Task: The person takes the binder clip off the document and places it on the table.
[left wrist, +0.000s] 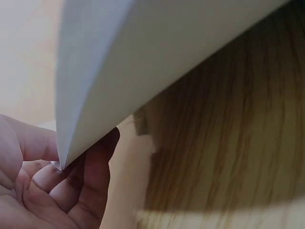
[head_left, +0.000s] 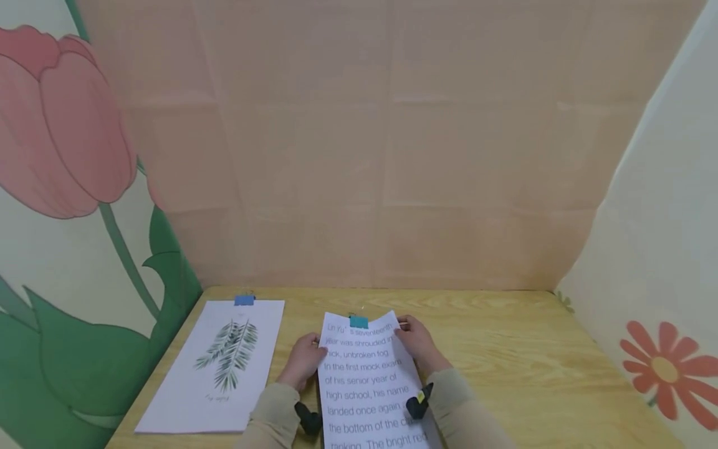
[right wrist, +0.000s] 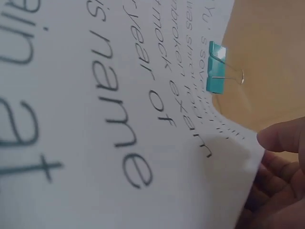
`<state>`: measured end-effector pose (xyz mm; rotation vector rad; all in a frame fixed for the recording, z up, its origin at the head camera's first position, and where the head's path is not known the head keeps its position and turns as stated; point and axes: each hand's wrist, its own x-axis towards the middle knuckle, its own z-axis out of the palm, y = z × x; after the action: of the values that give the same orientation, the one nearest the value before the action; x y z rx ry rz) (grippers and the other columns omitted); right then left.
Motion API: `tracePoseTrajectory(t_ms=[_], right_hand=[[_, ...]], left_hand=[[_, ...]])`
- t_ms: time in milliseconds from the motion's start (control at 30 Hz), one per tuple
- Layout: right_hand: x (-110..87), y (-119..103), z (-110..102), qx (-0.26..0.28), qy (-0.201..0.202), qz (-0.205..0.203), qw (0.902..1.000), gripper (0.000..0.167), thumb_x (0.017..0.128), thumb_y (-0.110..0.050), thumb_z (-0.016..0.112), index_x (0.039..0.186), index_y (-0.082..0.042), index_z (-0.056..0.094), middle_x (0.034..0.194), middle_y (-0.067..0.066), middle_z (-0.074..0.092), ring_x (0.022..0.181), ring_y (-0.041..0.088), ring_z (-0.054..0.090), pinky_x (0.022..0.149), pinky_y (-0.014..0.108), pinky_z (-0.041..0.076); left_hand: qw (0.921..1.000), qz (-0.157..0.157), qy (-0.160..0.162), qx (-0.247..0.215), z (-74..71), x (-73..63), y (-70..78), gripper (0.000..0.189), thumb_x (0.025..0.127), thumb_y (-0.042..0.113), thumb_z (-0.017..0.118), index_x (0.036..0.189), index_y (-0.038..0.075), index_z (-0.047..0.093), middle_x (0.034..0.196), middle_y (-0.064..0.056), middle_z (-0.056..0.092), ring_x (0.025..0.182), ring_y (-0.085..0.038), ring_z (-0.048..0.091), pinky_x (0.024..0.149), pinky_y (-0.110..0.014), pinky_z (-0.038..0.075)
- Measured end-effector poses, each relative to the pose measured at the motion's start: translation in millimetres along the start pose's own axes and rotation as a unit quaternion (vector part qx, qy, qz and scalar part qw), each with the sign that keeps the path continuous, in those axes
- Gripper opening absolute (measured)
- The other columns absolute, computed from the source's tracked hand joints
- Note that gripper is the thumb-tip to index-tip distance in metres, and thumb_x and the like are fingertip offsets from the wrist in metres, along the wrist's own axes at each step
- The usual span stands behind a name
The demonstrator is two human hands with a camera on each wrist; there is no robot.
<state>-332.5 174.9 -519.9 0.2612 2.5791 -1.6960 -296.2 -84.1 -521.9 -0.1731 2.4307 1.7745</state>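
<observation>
Both hands hold a stack of printed paper (head_left: 364, 380) by its two upper side edges, its upper corners curving up. My left hand (head_left: 304, 358) pinches the left edge between thumb and fingers; in the left wrist view the paper's underside (left wrist: 138, 62) rises over the wood. The right hand (head_left: 416, 342) pinches the upper right corner, and its thumb (right wrist: 281, 136) lies on the printed face in the right wrist view. A teal binder clip (right wrist: 217, 67) grips the middle of the top edge, its wire handle pointing away. Large black English text covers the sheet.
Left of the hands, a white sheet with a green leaf print (head_left: 174, 374) lies flat on the wooden table (head_left: 521, 362), a blue binder clip (head_left: 244, 300) on its top edge. A pinkish-brown cloth (head_left: 364, 156) hangs behind the table. Flower-painted walls stand at both sides.
</observation>
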Motion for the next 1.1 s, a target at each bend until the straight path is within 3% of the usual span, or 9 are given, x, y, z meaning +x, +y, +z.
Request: tracePoseTrajectory(t_ms=[133, 233, 367, 500, 667, 767, 900, 1100], right_hand=[[0.6, -4.3, -3.4, -0.019, 0.025, -0.004, 0.9995, 0.040, 0.102, -0.006, 0.057, 0.140, 0.006, 0.052, 0.136, 0.028, 0.057, 0.122, 0.044, 0.057, 0.103, 0.055, 0.047], [2.6, -6.6, -5.1, -0.027, 0.041, -0.008, 0.9988, 0.044, 0.100, -0.005, 0.057, 0.142, 0.007, 0.050, 0.137, 0.030, 0.056, 0.125, 0.046, 0.055, 0.104, 0.056, 0.046], [3.8, -6.4, -7.6, -0.028, 0.047, 0.006, 0.9985, 0.046, 0.098, -0.002, 0.059, 0.142, 0.009, 0.049, 0.133, 0.031, 0.058, 0.120, 0.045, 0.059, 0.100, 0.054, 0.049], [3.8, -2.7, -10.7, -0.028, 0.052, 0.014, 0.9982, 0.039, 0.097, 0.001, 0.059, 0.134, 0.011, 0.056, 0.121, 0.027, 0.064, 0.108, 0.038, 0.063, 0.094, 0.051, 0.052], [2.7, -3.1, -12.7, -0.031, 0.052, 0.005, 0.9982, 0.031, 0.098, 0.001, 0.057, 0.128, 0.008, 0.062, 0.116, 0.021, 0.065, 0.103, 0.032, 0.062, 0.092, 0.048, 0.051], [2.4, -4.1, -11.2, -0.028, 0.055, 0.004, 0.9981, 0.030, 0.099, 0.000, 0.057, 0.127, 0.006, 0.063, 0.115, 0.020, 0.065, 0.103, 0.032, 0.061, 0.092, 0.047, 0.051], [2.2, -2.4, -10.5, -0.034, 0.048, 0.002, 0.9983, 0.029, 0.098, 0.001, 0.057, 0.126, 0.006, 0.063, 0.117, 0.021, 0.065, 0.105, 0.034, 0.062, 0.093, 0.048, 0.051], [1.1, -2.9, -15.1, -0.051, 0.018, -0.004, 0.9985, 0.039, 0.099, -0.001, 0.056, 0.137, 0.010, 0.055, 0.131, 0.030, 0.059, 0.119, 0.043, 0.058, 0.100, 0.055, 0.049]], left_hand=[[0.9999, 0.005, -0.005, -0.011, -0.8, -1.9, 0.9, 0.006, 0.099, 0.001, 0.055, 0.099, 0.000, 0.061, 0.091, -0.009, 0.067, 0.079, -0.022, 0.063, 0.072, -0.033, 0.047], [0.9998, 0.010, -0.010, -0.015, -1.5, -4.0, 1.7, 0.006, 0.099, 0.002, 0.055, 0.100, -0.001, 0.061, 0.091, -0.009, 0.067, 0.079, -0.021, 0.062, 0.072, -0.032, 0.047], [0.9990, 0.015, -0.026, -0.033, -1.7, -5.9, 0.3, 0.006, 0.101, 0.003, 0.055, 0.102, -0.001, 0.059, 0.090, -0.008, 0.070, 0.078, -0.021, 0.066, 0.072, -0.032, 0.048], [0.9974, 0.031, -0.043, -0.049, -0.8, -5.8, -2.9, 0.004, 0.103, 0.003, 0.053, 0.101, 0.000, 0.055, 0.089, -0.009, 0.072, 0.074, -0.021, 0.068, 0.068, -0.032, 0.048], [0.9987, 0.032, -0.020, -0.035, 1.3, -2.6, -3.3, 0.012, 0.105, 0.008, 0.051, 0.096, 0.002, 0.056, 0.085, -0.006, 0.065, 0.072, -0.018, 0.060, 0.066, -0.031, 0.044], [0.9994, 0.022, -0.003, -0.028, 1.3, -0.5, -3.0, 0.013, 0.103, 0.007, 0.052, 0.102, -0.002, 0.062, 0.088, -0.007, 0.064, 0.076, -0.019, 0.058, 0.069, -0.032, 0.045], [0.9995, 0.018, 0.001, -0.025, 0.6, 0.3, -4.2, 0.017, 0.100, 0.003, 0.054, 0.110, -0.006, 0.065, 0.092, -0.009, 0.067, 0.081, -0.020, 0.061, 0.072, -0.032, 0.048], [0.9994, 0.028, -0.002, -0.022, 0.3, -1.0, -4.8, 0.010, 0.100, 0.001, 0.055, 0.104, -0.002, 0.063, 0.086, -0.007, 0.066, 0.075, -0.018, 0.059, 0.068, -0.031, 0.046]])
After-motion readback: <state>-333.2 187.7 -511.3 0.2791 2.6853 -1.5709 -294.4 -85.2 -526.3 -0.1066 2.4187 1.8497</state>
